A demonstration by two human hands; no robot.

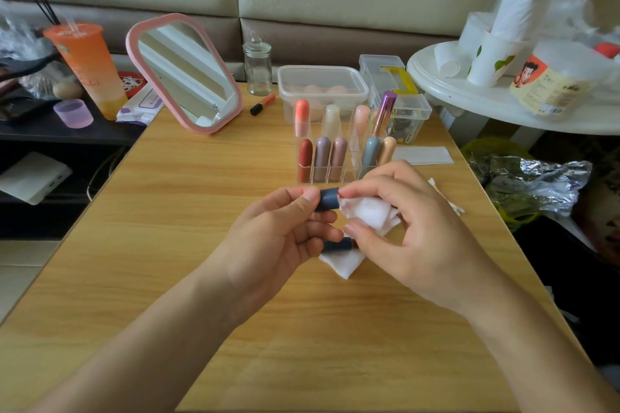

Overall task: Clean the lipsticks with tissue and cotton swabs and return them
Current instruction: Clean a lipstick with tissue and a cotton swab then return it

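The wiping step is in hand, just in front of the clear organiser (350, 176) on the table (201, 211); the left hand (285, 228) pinches a dark blue lipstick piece (327, 199) at its fingertips, with a second dark piece (337, 245) under its lower fingers; the right hand (402, 221) grips a folded tissue (369, 214) against the piece's end. Next, probably: finish wiping, join the pieces, stand the lipstick in the organiser's seemingly free front slot; cotton swabs (449, 201) lie right of the organiser.
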